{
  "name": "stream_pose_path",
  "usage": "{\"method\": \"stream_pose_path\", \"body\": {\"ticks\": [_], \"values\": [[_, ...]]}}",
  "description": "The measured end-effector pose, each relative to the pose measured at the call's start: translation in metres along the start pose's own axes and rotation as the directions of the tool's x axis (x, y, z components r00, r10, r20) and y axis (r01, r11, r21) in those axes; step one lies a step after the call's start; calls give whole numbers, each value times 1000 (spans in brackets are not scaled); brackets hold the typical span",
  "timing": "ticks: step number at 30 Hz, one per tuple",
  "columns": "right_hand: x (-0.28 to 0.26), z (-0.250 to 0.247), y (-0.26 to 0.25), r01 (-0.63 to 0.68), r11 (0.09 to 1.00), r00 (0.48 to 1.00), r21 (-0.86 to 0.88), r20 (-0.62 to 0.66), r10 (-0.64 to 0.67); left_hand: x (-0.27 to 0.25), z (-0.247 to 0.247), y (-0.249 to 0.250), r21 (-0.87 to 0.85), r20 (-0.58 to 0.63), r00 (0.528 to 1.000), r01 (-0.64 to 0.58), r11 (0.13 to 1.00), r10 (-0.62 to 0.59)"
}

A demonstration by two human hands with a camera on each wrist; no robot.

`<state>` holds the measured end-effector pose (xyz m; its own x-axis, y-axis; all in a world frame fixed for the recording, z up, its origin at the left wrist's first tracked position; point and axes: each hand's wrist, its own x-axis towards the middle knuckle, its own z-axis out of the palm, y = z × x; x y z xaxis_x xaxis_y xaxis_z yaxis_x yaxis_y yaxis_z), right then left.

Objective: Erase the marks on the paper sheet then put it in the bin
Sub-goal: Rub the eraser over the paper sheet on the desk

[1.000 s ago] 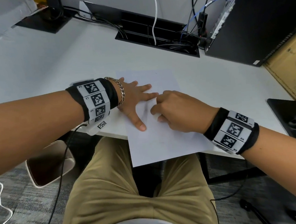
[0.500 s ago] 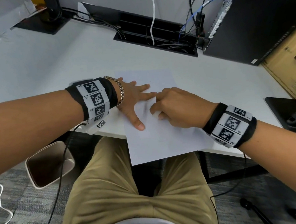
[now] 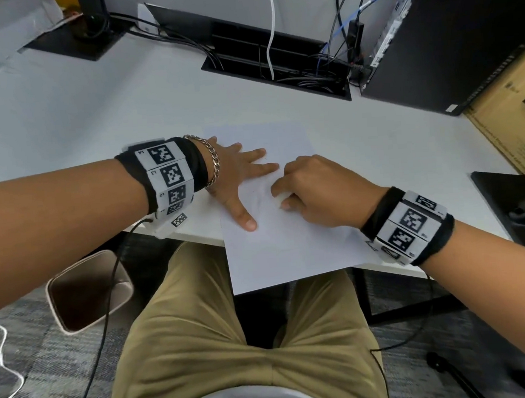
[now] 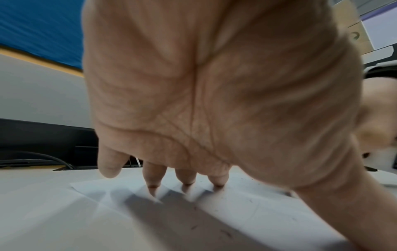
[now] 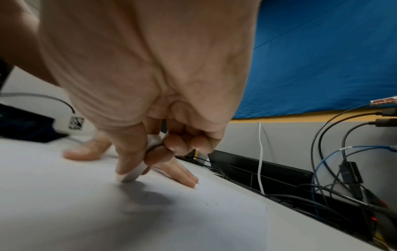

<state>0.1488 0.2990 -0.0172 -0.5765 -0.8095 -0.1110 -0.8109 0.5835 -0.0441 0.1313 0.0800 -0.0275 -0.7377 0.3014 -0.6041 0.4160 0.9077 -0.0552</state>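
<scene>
A white paper sheet [image 3: 289, 246] lies on the white desk [image 3: 93, 111], its near end hanging over the desk's front edge. My left hand [image 3: 238, 175] lies flat on the sheet's left part with fingers spread, pressing it down; its fingertips [image 4: 187, 184] touch the paper [image 4: 247, 212]. My right hand [image 3: 310, 189] pinches a small white eraser [image 5: 133, 175] between thumb and fingers, its tip down on the paper [image 5: 107, 212] just right of the left hand. Faint marks and eraser crumbs show on the sheet. A beige bin [image 3: 84, 292] stands on the floor at the lower left.
A black cable tray [image 3: 276, 64] with several cords runs along the desk's back. A black computer tower [image 3: 461, 35] stands at the back right, with a cardboard box [image 3: 507, 119] beside it. A dark object [image 3: 513, 209] lies at the right edge. My knees sit under the desk.
The right hand with the eraser has shifted slightly over the sheet, first away from me and then back. The left hand has stayed pressed flat on the paper.
</scene>
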Motion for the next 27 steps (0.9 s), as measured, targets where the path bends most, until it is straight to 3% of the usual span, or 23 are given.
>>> {"method": "stream_pose_path", "body": {"ticks": [4,9,13,18,22,27], "values": [[-14,5,-3,31,999,999,-9,38,-31,0,1,0,5,-1,1000,-2,1000,2],[-8,9,6,-63,998,997,-31,-43,61,0,1,0,0,0,1000,-2,1000,2],[-15,12,-1,-2,1000,1000,-30,0,2,1,1,0,5,-1,1000,0,1000,0],[-1,6,8,-87,995,996,-41,-34,85,0,0,1,-3,-5,1000,0,1000,0],[-11,8,0,1,998,1000,-69,15,0,1,2,-1,3,-9,1000,-5,1000,5],[-7,3,2,-34,999,999,-14,37,35,1,1,-1,4,-10,1000,-6,1000,6]]}}
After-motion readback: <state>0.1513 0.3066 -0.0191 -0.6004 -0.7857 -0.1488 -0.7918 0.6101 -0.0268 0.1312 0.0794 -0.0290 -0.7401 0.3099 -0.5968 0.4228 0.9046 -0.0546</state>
